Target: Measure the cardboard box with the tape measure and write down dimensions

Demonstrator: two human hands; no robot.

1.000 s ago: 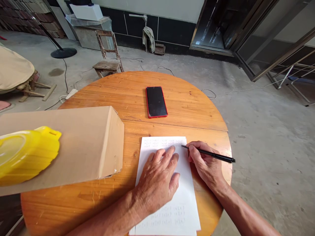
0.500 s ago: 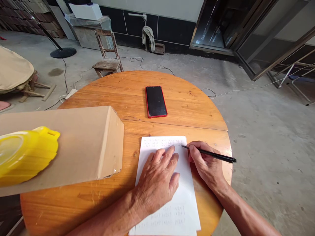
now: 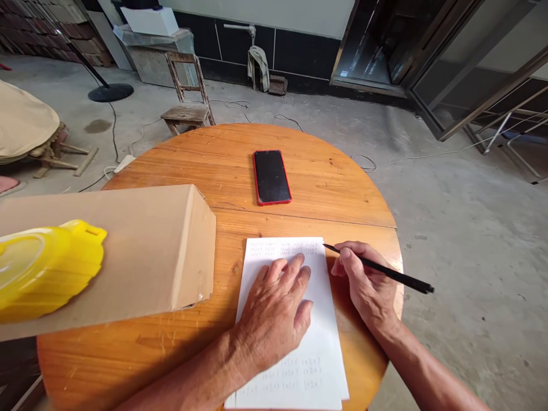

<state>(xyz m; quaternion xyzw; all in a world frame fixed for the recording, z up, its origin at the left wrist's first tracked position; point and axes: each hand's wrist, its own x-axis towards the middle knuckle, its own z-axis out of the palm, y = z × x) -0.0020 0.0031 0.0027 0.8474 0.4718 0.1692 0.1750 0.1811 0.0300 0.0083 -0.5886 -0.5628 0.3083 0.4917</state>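
White paper (image 3: 319,319) lies on the round wooden table (image 3: 334,182), with another sheet's edge showing beneath it at the bottom. Rows of small handwritten characters run along its top and its lower part. My left hand (image 3: 276,314) rests on the paper, palm down with fingers spread, hiding its middle. A black pen (image 3: 389,271) is gripped in my right hand (image 3: 368,282), by the paper's right edge. Its tip points left, near the top right corner of the sheet; whether it touches the paper I cannot tell.
A phone in a red case (image 3: 272,177) lies beyond the paper. On the left, a cardboard box (image 3: 141,245) bears a yellow plastic object (image 3: 51,262). Behind the table stand a worn wooden chair (image 3: 187,97) and a black round stand base (image 3: 110,92). Cables cross the concrete floor.
My right hand has shifted slightly right with the pen, whose tip has moved up and right from the end of a written row to the sheet's edge. My left hand stays put.
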